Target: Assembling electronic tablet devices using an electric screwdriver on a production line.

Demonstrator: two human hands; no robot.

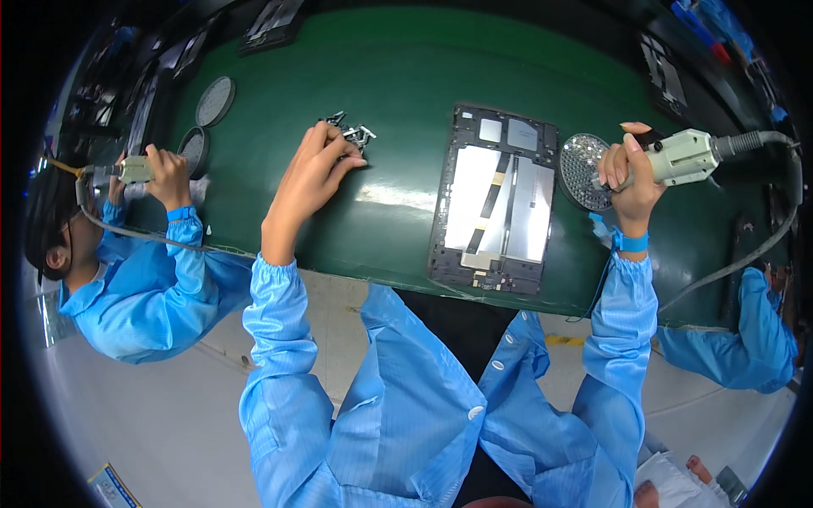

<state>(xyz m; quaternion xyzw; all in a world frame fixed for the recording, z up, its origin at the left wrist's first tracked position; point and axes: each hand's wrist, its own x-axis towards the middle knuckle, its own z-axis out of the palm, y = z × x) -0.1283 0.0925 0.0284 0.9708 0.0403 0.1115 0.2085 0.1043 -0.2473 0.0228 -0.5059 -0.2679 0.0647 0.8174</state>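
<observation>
Pale-green driver (684, 159) clamped in right hand (631, 176), round tray (579, 173) just beside it, presumably for short reach; left hand (315, 169) beside metal parts (362, 135), fingers curled, can't tell if gripping

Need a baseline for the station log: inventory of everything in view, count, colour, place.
Table: 1, green, centre
Opened flat device: 1, black and silver, right of centre
Gridded dish: 1, grey, right of device
Powered tool: 1, pale, right
Cable: 1, grey, right
Small metal parts: several, silver and dark, left of device
Round dishes: 2, grey, upper left
Co-worker: 1, blue garment, left
Second tool: 1, pale, with co-worker
Another person's sleeve: 1, blue, right edge
Floor: 1, pale, below
Rim clutter: uncountable, mixed, blurred
Wristband: 1, blue, right cuff
Coat: 1, blue, lower centre
Left hand: 1, bare, at small metal parts
Right hand: 1, bare, around powered tool
</observation>
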